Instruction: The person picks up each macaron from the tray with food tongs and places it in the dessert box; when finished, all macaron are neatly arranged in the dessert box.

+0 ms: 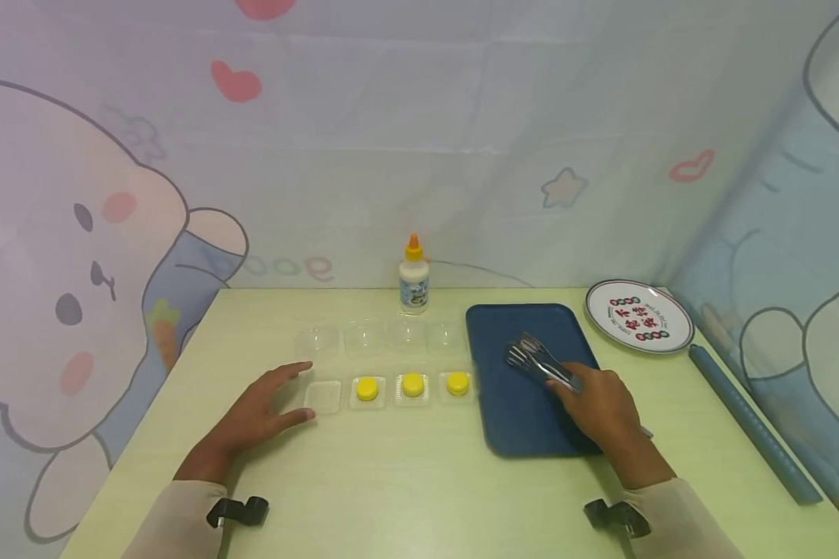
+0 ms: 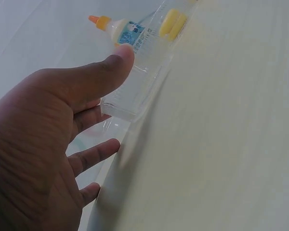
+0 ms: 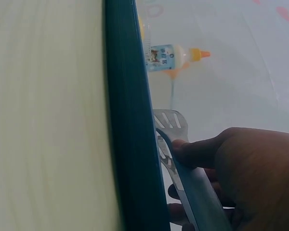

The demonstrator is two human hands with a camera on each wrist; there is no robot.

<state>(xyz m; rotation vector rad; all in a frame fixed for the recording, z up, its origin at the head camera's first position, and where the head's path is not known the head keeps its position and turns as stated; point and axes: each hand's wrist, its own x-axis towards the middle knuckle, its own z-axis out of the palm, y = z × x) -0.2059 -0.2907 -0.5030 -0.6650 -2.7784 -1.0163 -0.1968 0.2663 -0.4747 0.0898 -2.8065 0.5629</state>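
Head view: bottle stands behind clear box, right grip holds tongs, left grip spread.

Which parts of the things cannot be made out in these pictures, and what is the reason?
- Head view: part of the tongs is hidden under the right hand.
- Head view: the label print on the bottle is too small to read.
- Left wrist view: the clear box is cut off by the top edge.
- Right wrist view: the yellow pieces are mostly hidden behind the blue tray.
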